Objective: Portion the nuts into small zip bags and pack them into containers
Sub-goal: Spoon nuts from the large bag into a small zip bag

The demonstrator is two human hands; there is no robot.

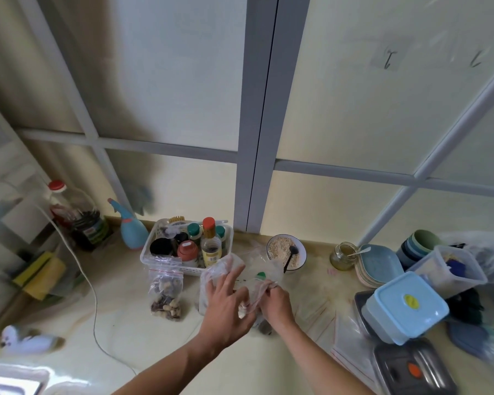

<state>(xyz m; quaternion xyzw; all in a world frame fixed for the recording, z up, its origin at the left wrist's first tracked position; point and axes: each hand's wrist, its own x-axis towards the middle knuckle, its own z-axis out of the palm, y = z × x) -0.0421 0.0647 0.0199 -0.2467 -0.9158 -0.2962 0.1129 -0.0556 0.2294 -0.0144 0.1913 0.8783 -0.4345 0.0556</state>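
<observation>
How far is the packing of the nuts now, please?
Done: two small zip bags lie on the counter already holding nuts. In hand: both hands, left and right, work at a clear plastic bag; the blur hides its contents. Left: no bag shows in a container; the light blue container has its lid on.

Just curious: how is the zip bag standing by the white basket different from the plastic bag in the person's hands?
The zip bag stands alone on the counter, untouched, nuts visible inside; the plastic bag is crumpled between the left hand and right hand, its contents unclear. Both are clear plastic.
</observation>
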